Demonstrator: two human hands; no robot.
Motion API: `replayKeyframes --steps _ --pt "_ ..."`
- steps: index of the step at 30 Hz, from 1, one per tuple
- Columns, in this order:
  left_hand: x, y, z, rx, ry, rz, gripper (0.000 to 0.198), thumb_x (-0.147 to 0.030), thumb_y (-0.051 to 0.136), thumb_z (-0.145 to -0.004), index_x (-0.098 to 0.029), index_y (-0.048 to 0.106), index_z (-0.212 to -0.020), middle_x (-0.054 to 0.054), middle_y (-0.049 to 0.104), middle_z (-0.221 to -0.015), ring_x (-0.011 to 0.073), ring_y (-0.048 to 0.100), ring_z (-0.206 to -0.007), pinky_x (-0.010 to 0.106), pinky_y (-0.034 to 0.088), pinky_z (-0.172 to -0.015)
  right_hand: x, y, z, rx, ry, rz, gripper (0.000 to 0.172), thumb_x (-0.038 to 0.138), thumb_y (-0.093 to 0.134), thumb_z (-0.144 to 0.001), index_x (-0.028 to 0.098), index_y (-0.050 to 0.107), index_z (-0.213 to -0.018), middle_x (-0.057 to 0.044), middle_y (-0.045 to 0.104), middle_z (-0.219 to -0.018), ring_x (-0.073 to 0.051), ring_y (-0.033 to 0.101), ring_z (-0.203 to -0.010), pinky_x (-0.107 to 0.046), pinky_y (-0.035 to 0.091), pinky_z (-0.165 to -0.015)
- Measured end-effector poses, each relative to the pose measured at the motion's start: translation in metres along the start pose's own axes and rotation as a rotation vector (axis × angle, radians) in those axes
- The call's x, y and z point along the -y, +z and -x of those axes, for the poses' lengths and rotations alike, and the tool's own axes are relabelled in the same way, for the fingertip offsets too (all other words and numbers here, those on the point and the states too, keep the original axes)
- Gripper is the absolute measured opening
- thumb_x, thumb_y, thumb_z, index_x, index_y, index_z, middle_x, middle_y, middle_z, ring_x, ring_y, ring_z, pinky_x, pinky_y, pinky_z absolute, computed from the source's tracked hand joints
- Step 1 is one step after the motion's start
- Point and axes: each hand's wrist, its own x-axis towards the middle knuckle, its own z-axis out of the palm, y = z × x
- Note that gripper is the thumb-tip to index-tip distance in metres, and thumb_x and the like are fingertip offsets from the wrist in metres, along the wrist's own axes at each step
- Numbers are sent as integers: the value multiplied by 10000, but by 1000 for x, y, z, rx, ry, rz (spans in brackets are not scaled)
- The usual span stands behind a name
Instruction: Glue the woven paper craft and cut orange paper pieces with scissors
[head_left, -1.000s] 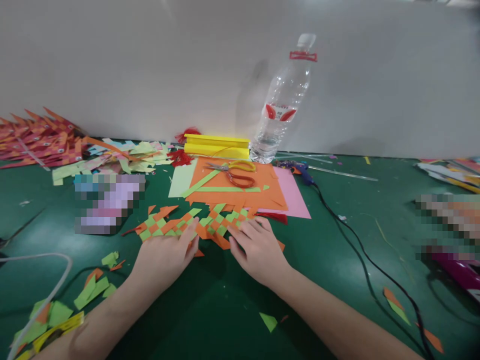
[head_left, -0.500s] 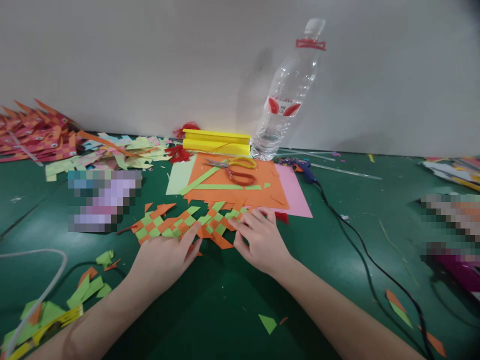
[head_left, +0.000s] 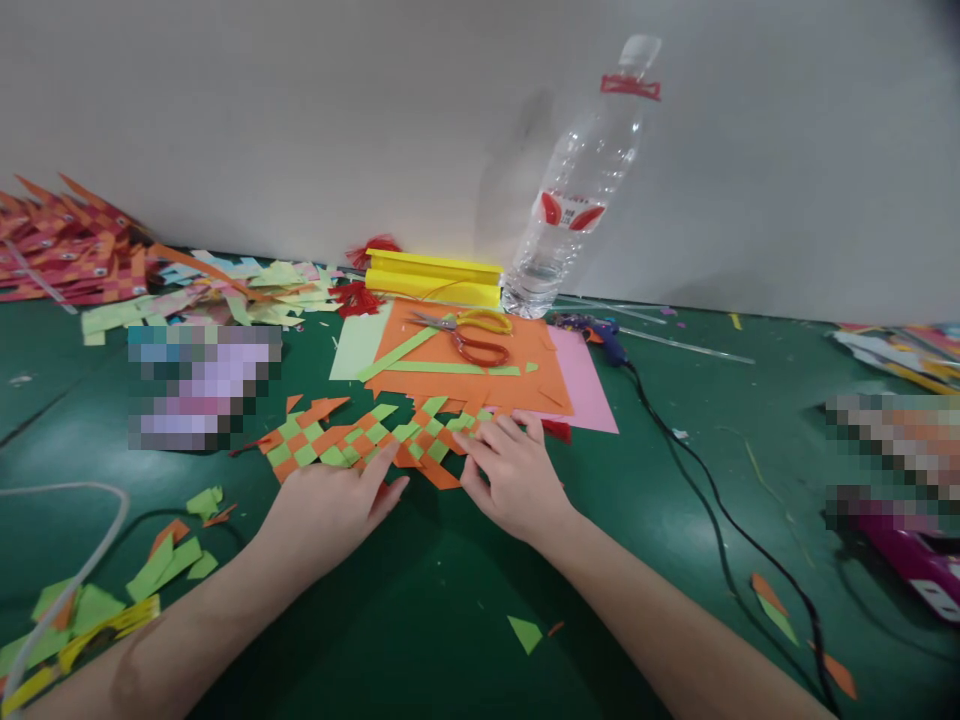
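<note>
Resting half-curled left hand [head_left: 337, 510] and half-curled right hand [head_left: 517, 475] on checkered orange-and-green woven paper [head_left: 427, 435], lying on glossy green tabletop [head_left: 420, 620], near yellow-and-red-handled metal scissors [head_left: 453, 325], pinching or merely touching, impossible to tell

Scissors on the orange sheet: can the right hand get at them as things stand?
Probably yes: the scissors lie uncovered beyond the right hand with nothing standing between, though that hand touches the woven paper.

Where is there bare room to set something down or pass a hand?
Green table is mostly bare between the left forearm and the green paper triangle, and between the right forearm, pink sheet and black cord. Crowded: red-orange woven pieces and pastel strips far left; scissors and green strips on the orange sheet.
</note>
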Motion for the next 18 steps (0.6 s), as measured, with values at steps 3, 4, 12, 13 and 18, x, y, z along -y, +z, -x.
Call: replayKeyframes --steps 3,4,12,13,18 --pt "0 -1 -1 64 -10 11 381 -431 443 -955 -213 669 -1171 6 605 -444 221 593 -384 237 260 -388 -1 1 1 15 3 1 262 153 469 -866 153 699 -991 -41 633 -760 -182 522 -769 -401 324 -891" --pt "0 -1 -1 86 -18 15 378 -431 446 -954 -218 665 -1177 10 612 -451 221 600 -395 232 262 -393 -1 2 1 19 6 0 265 153 465 -868 157 699 -991 -41 632 -760 -183 523 -771 -402 324 -893" --pt "0 -1 -3 102 -41 85 378 -410 417 -962 -198 665 -1153 25 612 -458 233 604 -410 230 276 -411 -1 4 1 24 12 -28 277 143 453 -870 157 704 -989 -37 625 -747 -176 533 -750 -394 332 -874" --pt "-1 -1 -3 104 -42 87 378 -404 413 -963 -196 665 -1154 24 611 -458 238 604 -410 233 275 -408 -1 4 1 25 13 -28 277 142 453 -870 159 704 -988 -37 626 -748 -176 535 -750 -395 332 -872" --pt "0 -4 -5 137 -46 73 368 -404 443 -952 -204 665 -1166 21 608 -450 249 606 -403 234 264 -401 -1 3 0 29 13 -33 289 142 437 -878 158 703 -991 -41 632 -758 -174 536 -749 -391 332 -879"
